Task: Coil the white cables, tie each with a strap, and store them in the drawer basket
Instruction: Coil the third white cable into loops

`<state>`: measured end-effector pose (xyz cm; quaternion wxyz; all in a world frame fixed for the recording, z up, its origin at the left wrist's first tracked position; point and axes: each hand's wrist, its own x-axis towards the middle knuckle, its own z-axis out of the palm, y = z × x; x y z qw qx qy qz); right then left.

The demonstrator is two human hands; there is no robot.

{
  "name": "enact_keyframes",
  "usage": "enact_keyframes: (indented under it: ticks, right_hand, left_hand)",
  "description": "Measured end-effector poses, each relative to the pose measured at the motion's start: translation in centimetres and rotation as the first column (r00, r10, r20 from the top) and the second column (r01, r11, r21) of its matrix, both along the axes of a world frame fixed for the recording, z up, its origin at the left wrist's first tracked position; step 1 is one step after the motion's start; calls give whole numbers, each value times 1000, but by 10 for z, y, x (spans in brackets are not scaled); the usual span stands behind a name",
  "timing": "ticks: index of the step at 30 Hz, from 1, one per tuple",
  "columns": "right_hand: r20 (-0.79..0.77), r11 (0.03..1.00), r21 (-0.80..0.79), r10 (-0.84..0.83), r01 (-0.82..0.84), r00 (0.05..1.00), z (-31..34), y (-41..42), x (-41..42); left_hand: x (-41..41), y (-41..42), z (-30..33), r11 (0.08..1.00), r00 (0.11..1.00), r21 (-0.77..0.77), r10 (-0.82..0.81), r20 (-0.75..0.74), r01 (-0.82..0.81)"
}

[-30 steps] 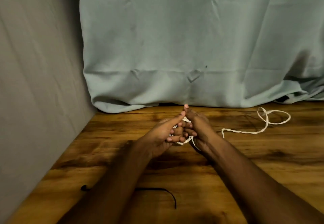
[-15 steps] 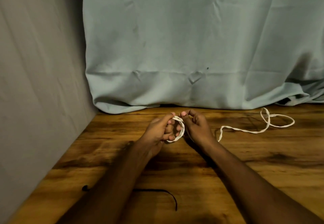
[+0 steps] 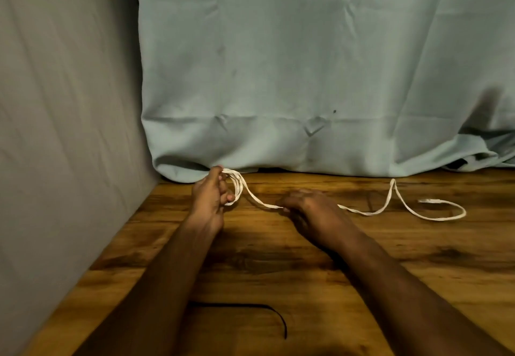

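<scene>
Gripping coiled loops of white cable [image 3: 362, 212], left hand [image 3: 209, 196] near curtain hem [image 3: 306, 167]; right hand [image 3: 312, 210] pinches strand mid-table [image 3: 418, 258], hands apart.

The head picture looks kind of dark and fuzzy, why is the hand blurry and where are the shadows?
Head view: dim, warm light; the right hand is smeared by motion blur, the left hand holding the white cable coil is sharper; soft shadows fall on the table beneath both arms; the wide lens bows the table's edges.
</scene>
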<state>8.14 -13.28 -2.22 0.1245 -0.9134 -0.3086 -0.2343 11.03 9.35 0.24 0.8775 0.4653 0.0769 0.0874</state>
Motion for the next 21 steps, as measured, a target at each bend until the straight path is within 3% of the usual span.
enact_keyframes:
  ticks: [6,15,21]
  right_hand:
    - [122,994,57,82,-89,989,9,19,-18]
    - [148,987,68,137,-148,979,17,39,-27]
    - [225,944,286,100,-163,969,12,32,-18]
  left_hand:
    - [-9,-15,3,979,999,201,-27,46,17]
    - [-11,-39,-9,931,975,327,-203,88,164]
    - [-22,-54,-11,838,920,428,-390,33,340]
